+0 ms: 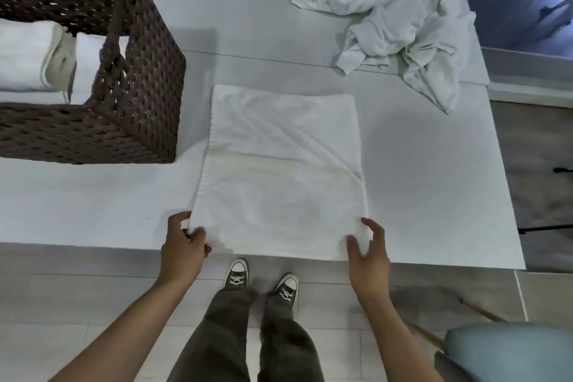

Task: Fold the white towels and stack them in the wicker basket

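White towel [283, 170] lies flat at the bench [434, 180] near edge; we pinch its near corners with left hand [183, 245] and right hand [369, 253]. Folded towels [28, 56] already in wicker basket [139, 102], far left; crumpled pile [403, 25] far right still unfolded.

Left hand [185, 242]: I see it pinching a near corner of the towel [279, 170] — thumb on top.
Right hand [369, 246]: pinching the other near corner.
Arms: bare, reaching forward.

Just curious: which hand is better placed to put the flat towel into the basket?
Probably the left hand: it grips the flat towel at its near corner on the side toward the wicker basket. The right hand grips the other near corner, farther off.
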`<state>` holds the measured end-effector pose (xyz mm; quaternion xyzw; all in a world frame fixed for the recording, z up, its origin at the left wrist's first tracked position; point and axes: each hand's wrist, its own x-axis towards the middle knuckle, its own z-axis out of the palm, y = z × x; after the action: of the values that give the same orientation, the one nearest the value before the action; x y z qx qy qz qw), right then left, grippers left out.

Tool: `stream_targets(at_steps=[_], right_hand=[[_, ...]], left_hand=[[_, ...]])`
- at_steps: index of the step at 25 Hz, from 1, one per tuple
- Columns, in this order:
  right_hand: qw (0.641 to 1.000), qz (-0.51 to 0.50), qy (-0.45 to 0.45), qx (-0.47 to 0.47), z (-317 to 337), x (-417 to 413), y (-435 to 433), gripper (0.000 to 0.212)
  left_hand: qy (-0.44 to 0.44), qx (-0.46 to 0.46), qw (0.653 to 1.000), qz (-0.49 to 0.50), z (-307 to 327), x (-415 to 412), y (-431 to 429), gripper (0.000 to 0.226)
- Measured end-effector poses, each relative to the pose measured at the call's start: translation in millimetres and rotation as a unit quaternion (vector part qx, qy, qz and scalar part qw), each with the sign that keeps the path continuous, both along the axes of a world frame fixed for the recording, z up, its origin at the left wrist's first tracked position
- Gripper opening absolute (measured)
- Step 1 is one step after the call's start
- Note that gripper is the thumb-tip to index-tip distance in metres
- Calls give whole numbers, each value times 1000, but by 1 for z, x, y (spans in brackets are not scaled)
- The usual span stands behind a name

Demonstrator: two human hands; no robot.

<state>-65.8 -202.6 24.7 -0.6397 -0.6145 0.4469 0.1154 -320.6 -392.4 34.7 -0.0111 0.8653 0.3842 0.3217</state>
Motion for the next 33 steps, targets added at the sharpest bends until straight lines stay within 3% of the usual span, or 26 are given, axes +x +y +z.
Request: stream_targets(at_steps=[3,6,10,13,17,19,23,27,33], right_hand=[[997,-57,48,0,14,14,6,17],[995,-40,92,-16,36,28,15,5],[979,-12,192,-70,58,42,30,25],[985,32,158,-56,68,44,40,29],[993,33,115,-5,61,42,53,9],[995,46,87,36,57,36,61,11],[991,61,97,63,45,8,79,13],[989,28,112,88,35,-36,113,22],[990,1,66,127,10,-95,169,19]], left_hand=[[22,45,998,-24,23,16,-1,32],[34,71,997,-27,45,29,-4,27],[18,90,992,-86,60,36,-14,43],[68,83,991,-85,63,41,-15,36],[118,93,988,-39,59,30,-6,15],[159,79,983,-49,57,15,1,14],[140,114,980,-77,48,-14,26,6],[162,111,979,-53,40,-43,67,23],[233,77,967,-66,16,-92,127,22]])
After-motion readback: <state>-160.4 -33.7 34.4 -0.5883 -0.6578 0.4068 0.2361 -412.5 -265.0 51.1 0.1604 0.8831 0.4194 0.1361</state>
